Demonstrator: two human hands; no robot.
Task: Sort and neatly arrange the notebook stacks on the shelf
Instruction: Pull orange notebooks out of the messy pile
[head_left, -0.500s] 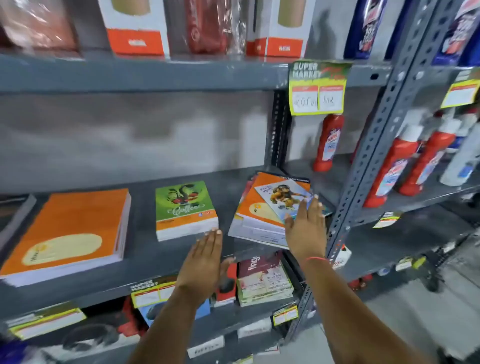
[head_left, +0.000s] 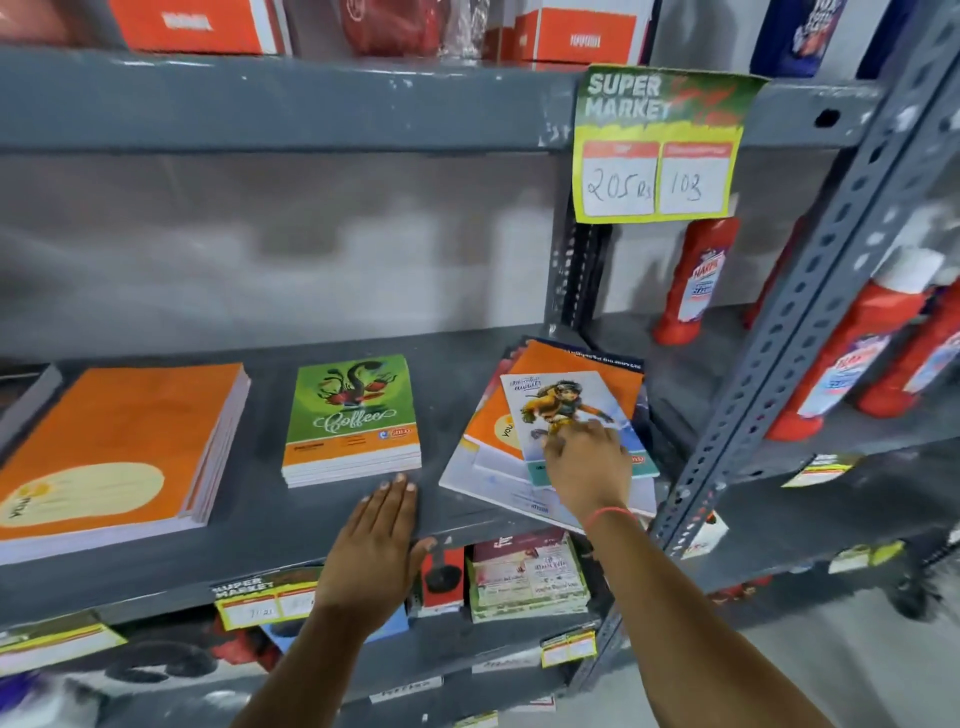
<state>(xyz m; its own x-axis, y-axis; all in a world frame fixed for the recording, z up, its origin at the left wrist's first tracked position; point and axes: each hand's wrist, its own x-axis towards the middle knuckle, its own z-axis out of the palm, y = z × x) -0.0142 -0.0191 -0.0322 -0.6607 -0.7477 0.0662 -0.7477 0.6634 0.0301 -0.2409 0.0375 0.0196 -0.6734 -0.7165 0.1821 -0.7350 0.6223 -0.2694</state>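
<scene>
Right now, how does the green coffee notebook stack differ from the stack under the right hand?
The green Coffee stack is squared up, edges aligned; the right-hand stack is fanned and skewed. The green stack is untouched; the right hand rests on the other. The right-hand stack overhangs the shelf edge. Both lie flat.

You get even, fairly bright indoor light with soft shadows under the grey shelf (head_left: 260, 525). Wide-angle bending curves the perforated upright (head_left: 810, 291). Red bottles (head_left: 852, 343) right of that upright are smeared; the price tag (head_left: 657, 145) reads sharp.
</scene>
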